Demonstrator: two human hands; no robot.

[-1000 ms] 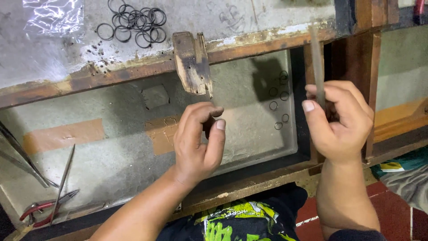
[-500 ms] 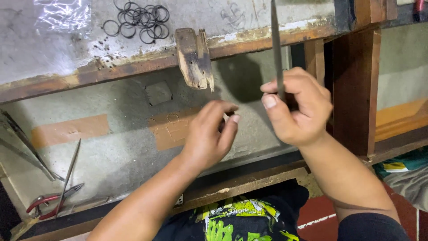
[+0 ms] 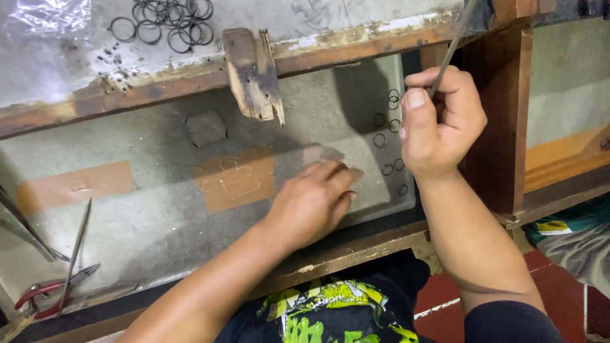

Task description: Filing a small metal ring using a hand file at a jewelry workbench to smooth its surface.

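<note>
1. As seen from the head view, the left hand [image 3: 314,206] lies palm-down in the grey tray [image 3: 127,216] under the counter edge [image 3: 356,47], fingers curled; whether its grip holds anything cannot be told.
2. Small wire rings [image 3: 387,143] lie just right of it, near the tray's right edge.
3. Right hand [image 3: 438,121]: grip closed on a thin metal rod [image 3: 452,51], long axis slanting up-right, directly above the rings.
4. Open tray floor lies leftward; pliers [image 3: 47,295] at the bottom-left corner.

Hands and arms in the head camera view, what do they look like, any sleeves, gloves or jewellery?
Both are bare. The left hand and right hand wear no gloves, and no rings or watch show. Both forearms are uncovered; only at the right elbow does the edge of a dark sleeve show. Fingernails are short.
</note>
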